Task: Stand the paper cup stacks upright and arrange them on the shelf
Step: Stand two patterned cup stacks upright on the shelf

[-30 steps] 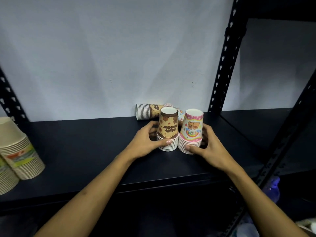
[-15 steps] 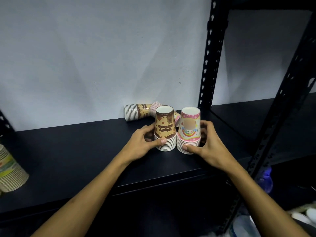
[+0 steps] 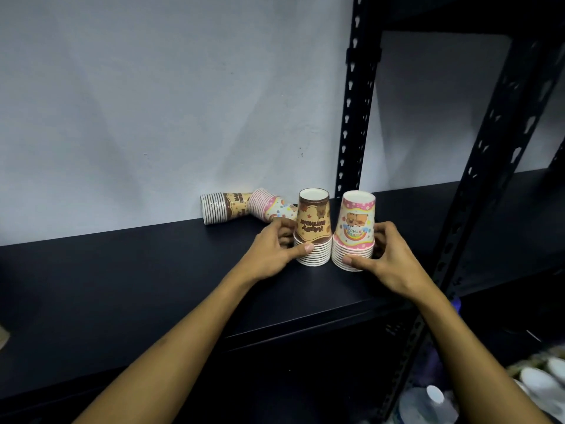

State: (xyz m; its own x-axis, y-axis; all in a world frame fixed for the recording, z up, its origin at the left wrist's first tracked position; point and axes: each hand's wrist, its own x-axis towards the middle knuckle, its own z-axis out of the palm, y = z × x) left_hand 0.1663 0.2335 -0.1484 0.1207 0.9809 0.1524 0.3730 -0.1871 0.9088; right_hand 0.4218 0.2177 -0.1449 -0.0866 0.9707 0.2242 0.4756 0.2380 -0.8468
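Four paper cup stacks show on the black shelf (image 3: 122, 270). Two stand mouth-down in the middle of the frame, just beside each other with their lower rims almost touching: a brown stack (image 3: 313, 228) on the left and a pink stack (image 3: 354, 231) on the right. Two more lie on their sides behind them against the grey wall (image 3: 153, 102), a little left of centre: a fallen brown stack (image 3: 221, 208) and a fallen pink stack (image 3: 270, 207) that leans across its end.

Two hands are at work. The left hand (image 3: 273, 250) curls round the standing brown stack, thumb on the front of its lower rims and fingers behind. The right hand (image 3: 386, 258) grips the pink one in the same way from the right side, thumb low on the front.

Two black perforated uprights (image 3: 351, 117) rise on the right half of the frame.

Against the earlier frames, both grips are unchanged and the two standing stacks keep their places side by side. The view has swung to the right: the large pale stacks once seen at the left edge have dropped out, and more of the right-hand uprights and the clutter at the lower right (image 3: 538, 381) shows.
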